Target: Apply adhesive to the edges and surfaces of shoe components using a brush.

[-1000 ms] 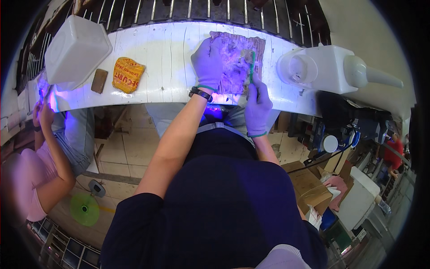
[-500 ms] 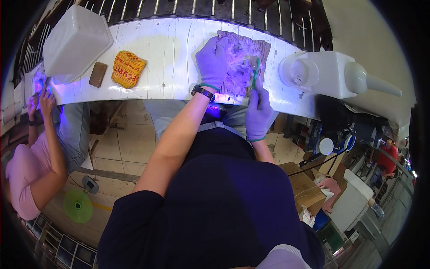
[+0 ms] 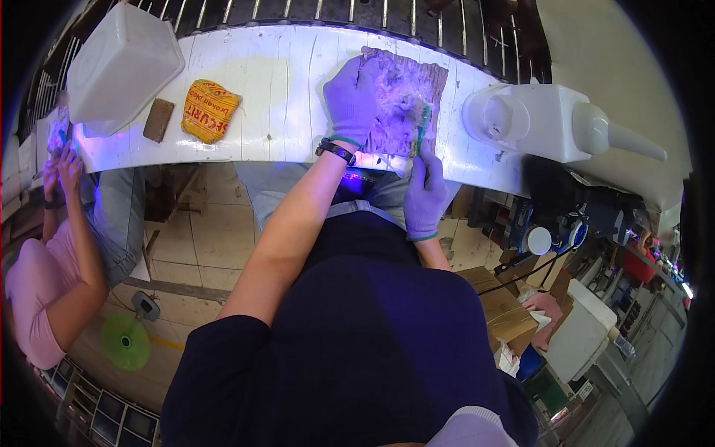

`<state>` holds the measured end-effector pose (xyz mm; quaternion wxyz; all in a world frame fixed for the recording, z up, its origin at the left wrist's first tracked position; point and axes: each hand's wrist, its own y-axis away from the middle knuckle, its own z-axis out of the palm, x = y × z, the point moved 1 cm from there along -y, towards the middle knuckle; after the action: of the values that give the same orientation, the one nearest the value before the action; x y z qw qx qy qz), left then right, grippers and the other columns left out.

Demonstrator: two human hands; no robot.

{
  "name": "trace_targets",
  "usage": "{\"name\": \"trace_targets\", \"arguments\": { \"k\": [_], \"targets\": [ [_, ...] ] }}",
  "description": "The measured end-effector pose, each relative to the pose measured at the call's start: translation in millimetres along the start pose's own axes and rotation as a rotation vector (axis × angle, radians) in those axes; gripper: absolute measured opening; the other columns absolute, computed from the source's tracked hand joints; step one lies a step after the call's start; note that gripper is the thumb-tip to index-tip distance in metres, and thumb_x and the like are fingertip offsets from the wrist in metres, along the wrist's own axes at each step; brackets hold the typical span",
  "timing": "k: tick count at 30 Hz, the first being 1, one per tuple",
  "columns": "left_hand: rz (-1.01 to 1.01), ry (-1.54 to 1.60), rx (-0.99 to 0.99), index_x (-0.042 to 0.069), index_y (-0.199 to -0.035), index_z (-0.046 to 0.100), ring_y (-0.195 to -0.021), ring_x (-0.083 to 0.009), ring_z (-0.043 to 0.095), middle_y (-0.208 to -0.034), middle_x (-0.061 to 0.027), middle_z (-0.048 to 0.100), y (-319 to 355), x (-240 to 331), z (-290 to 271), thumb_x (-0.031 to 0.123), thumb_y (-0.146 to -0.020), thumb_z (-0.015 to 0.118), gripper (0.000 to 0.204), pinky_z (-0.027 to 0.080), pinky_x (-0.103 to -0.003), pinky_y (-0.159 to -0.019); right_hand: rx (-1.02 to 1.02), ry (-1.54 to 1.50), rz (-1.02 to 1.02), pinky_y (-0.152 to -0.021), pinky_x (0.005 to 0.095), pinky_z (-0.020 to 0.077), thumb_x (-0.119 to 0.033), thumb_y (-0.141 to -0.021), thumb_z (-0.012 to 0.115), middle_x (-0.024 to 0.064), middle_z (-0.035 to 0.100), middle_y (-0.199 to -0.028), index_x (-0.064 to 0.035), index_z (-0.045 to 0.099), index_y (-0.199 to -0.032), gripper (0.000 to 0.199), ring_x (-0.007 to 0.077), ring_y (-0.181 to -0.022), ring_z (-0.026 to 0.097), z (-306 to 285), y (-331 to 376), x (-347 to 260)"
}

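Note:
A brown, worn flat board (image 3: pixel 406 100) lies on the white bench (image 3: pixel 275 89) under violet light. My left hand (image 3: pixel 351 100), in a purple glove with a dark wristwatch, presses flat on the board's left side. My right hand (image 3: pixel 424 195), also gloved, sits at the bench's near edge and grips a thin green-handled tool (image 3: pixel 421 128) whose tip touches the board's middle.
A white plastic tub (image 3: pixel 123 67) stands at the bench's left end, beside a small brown block (image 3: pixel 158 120) and a yellow pouch (image 3: pixel 208 112). A white jug (image 3: pixel 555 123) lies on the right. Another person in pink (image 3: pixel 45 276) sits at the left. Cardboard boxes (image 3: pixel 506 305) stand on the lower right.
The view has shifted slightly. My right hand with the green tool has moved a little along the board; my left hand stays pressed on it.

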<state>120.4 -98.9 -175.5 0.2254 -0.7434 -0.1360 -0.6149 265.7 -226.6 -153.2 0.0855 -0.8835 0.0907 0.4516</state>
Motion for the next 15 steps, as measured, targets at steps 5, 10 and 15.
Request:
{"name": "trace_targets", "arguments": {
  "k": [5, 10, 15],
  "targets": [
    [-0.053, 0.053, -0.004, -0.003, -0.090, 0.065, -0.056, -0.0226, 0.053, -0.067, -0.0171, 0.059, -5, 3, 0, 0.017, -0.088, 0.060, 0.020, 0.043, -0.034, -0.057, -0.009, 0.019, -0.139, -0.074, 0.0308, 0.0493, 0.000, -0.091, 0.056, 0.0170, 0.067, -0.095, -0.0021, 0.060, -0.117, 0.026, 0.0207, -0.084, 0.066, 2, 10, 4],
    [-0.052, 0.047, -0.025, -0.003, -0.088, 0.065, -0.056, -0.0225, 0.052, -0.067, -0.0169, 0.058, -6, 5, 1, 0.018, -0.088, 0.060, 0.021, 0.042, -0.034, -0.057, -0.066, -0.033, 0.007, -0.072, 0.0298, 0.0489, -0.002, -0.092, 0.055, 0.0157, 0.067, -0.093, -0.0020, 0.060, -0.117, 0.026, 0.0178, -0.079, 0.064, -4, 9, 1],
    [-0.002, 0.043, -0.028, -0.002, -0.088, 0.065, -0.057, -0.0255, 0.056, -0.068, -0.0178, 0.060, -9, 1, 4, 0.021, -0.088, 0.061, 0.024, 0.043, -0.035, -0.057, -0.187, -0.307, 0.323, -0.057, 0.0219, 0.0429, -0.005, -0.092, 0.056, 0.0066, 0.066, -0.083, -0.0025, 0.061, -0.119, 0.028, 0.0074, -0.064, 0.055, -28, 0, 6]
  ]
}}
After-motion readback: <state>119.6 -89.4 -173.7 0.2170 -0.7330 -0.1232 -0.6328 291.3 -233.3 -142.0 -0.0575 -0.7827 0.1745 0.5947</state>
